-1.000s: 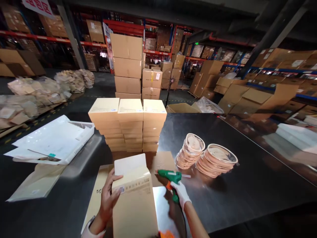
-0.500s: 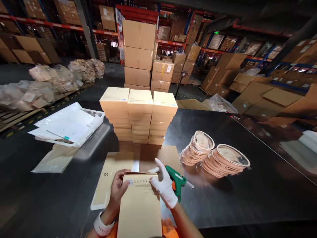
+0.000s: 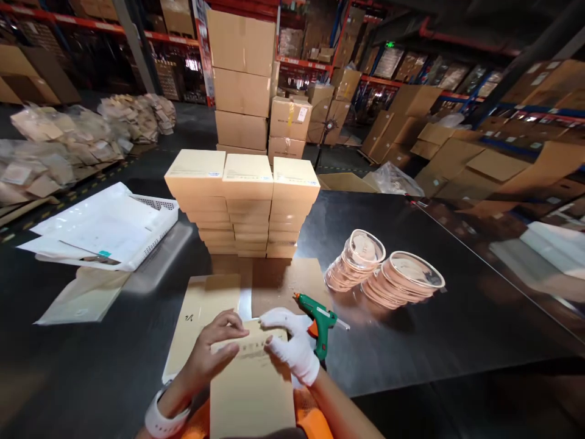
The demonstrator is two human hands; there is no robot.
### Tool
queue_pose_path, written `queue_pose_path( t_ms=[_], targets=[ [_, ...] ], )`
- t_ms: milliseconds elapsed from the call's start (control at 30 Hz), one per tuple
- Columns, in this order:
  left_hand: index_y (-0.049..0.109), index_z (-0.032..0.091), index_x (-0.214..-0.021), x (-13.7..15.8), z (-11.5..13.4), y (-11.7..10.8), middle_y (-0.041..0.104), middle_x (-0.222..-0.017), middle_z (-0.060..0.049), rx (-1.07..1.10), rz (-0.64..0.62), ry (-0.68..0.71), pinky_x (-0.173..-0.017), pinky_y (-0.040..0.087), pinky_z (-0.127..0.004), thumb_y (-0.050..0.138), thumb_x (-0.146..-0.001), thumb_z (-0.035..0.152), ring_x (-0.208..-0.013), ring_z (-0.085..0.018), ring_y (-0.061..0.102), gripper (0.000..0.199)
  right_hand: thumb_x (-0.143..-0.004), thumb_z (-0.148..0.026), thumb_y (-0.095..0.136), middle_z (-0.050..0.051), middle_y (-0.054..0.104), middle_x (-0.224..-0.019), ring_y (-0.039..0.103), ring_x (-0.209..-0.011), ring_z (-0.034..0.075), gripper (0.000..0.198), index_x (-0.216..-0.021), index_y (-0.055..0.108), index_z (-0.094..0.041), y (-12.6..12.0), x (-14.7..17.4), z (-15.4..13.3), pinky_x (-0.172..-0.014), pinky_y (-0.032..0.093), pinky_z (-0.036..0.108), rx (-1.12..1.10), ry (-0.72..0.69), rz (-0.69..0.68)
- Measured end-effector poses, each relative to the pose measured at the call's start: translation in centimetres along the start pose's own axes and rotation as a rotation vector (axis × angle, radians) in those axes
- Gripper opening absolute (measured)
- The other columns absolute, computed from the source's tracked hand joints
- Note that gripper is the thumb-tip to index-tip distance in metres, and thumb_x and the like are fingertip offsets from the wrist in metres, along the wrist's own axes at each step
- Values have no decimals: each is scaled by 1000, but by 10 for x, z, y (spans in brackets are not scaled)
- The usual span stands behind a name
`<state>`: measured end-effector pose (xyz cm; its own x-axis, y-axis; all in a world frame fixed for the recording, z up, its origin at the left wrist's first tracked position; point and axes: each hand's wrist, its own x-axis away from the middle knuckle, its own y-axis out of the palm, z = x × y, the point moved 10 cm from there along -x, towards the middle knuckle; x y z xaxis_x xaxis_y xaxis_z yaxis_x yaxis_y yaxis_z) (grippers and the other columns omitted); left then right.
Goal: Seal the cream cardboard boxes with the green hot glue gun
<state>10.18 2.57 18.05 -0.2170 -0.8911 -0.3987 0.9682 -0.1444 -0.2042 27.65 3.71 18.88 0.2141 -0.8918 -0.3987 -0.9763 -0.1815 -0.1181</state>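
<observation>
A tan cardboard box (image 3: 251, 396) with a row of small printed marks near its far end lies before me, reaching toward my body. My bare left hand (image 3: 217, 344) grips its far left corner, fingers over the far edge and thumb on the printed face. My right hand (image 3: 292, 347), in a white glove, holds the far right corner, thumb on the face and fingers along the far edge. Just right of the glove is a green glue gun (image 3: 322, 323) with an orange trigger and a clear glue stick at its back.
Stacked tan boxes (image 3: 247, 201) stand behind my hands. Flat cardboard sheets (image 3: 201, 305) lie at left. A white basket (image 3: 159, 228) holds papers. Two leaning stacks of clear-wrapped round items (image 3: 402, 280) sit at right on the dark table (image 3: 388, 347). Cartons and shelves stand beyond.
My left hand has shifted from the box's left side up over its far corner. My right fingers, raised before, now bend down along the far edge. The view has shifted slightly.
</observation>
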Motion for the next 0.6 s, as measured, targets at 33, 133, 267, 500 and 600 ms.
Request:
queue_pose_path(
  t_ms=[33, 133, 267, 500, 600],
  targets=[
    [82, 27, -89, 2, 1, -1, 67, -83, -6, -25, 7, 6, -102, 48, -46, 65, -87, 53, -84, -22, 66, 32, -79, -43, 74, 7, 74, -95, 72, -89, 23, 27, -98, 70, -23, -4, 3, 3, -81, 58, 34, -30, 5, 52],
    [82, 28, -90, 7, 4, -5, 68, -83, -5, -60, 44, 29, -103, 48, -45, 66, -88, 50, -84, -21, 66, 28, -80, -48, 75, 7, 73, -94, 71, -90, 23, 30, -95, 66, -24, -7, 10, 10, -82, 58, 35, -107, 17, 126],
    [81, 29, -93, 11, 11, -7, 69, -83, -4, -67, 72, 64, -93, 55, -39, 66, -89, 46, -83, -20, 67, 23, -82, -46, 74, 5, 73, -88, 71, -87, 21, 25, -87, 65, -24, -4, 11, 9, -82, 57, 35, -133, -33, 88],
    [82, 29, -90, 15, 9, -8, 70, -81, -4, -80, 103, 61, -90, 56, -39, 68, -87, 45, -79, -20, 67, 22, -81, -44, 74, 6, 74, -87, 72, -85, 21, 23, -85, 66, -23, -4, 10, 10, -82, 58, 36, -103, -44, 62],
    [83, 28, -89, 16, -1, -8, 71, -82, -7, -67, 99, 11, -80, 58, -36, 68, -86, 49, -82, -22, 68, 26, -81, -46, 73, 6, 75, -89, 72, -86, 22, 24, -85, 66, -24, -1, 12, 21, -80, 58, 35, -114, 18, 57]
  ],
)
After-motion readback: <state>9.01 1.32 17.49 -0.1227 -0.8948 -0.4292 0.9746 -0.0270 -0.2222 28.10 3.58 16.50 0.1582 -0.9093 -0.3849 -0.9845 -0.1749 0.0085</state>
